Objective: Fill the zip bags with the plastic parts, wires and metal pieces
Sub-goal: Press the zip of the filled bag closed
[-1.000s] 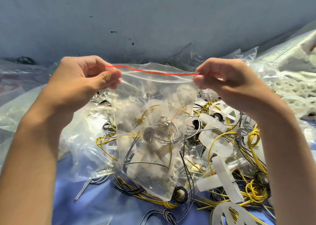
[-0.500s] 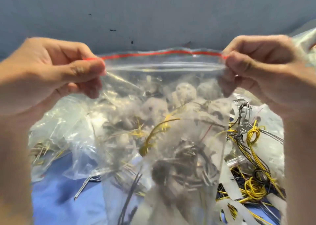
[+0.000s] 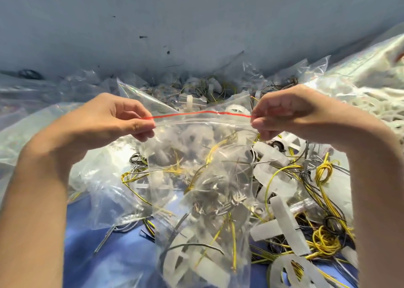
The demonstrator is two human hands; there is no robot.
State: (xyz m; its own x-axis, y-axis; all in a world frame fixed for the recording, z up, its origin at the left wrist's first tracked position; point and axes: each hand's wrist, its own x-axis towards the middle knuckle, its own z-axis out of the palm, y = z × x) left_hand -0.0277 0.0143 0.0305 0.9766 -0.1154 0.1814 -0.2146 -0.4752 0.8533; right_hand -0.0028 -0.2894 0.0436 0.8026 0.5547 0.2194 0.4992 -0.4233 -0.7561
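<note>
Clear plastic zip bag, held up by its two top corners in front of a heap of loose parts. Stretched tight from hand to hand along the red strip at its mouth, with the press seal just beneath. Cannot tell whether that seal is closed. Left hand: thumb and curled fingers pinching the bag's left top corner. Right hand: the same pinch on the right top corner, fingers curled in toward the palm. Through the film: white plastic parts low in the bag, thin yellow wires and grey ones among them, a clump of small metal pieces near the middle. Cannot tell whether the bag's lower end touches the heap.

Behind and to the right of the bag, on a blue cloth: a loose pile with a white plastic cross, knotted yellow wire coils, dark wires and a black ring. To the left, beside the left forearm: crumpled clear bags, touching the pile. Far right: a large clear sack packed with white pieces. At the back: a grey wall, with more clear bags and tangled wires bunched along its foot.
</note>
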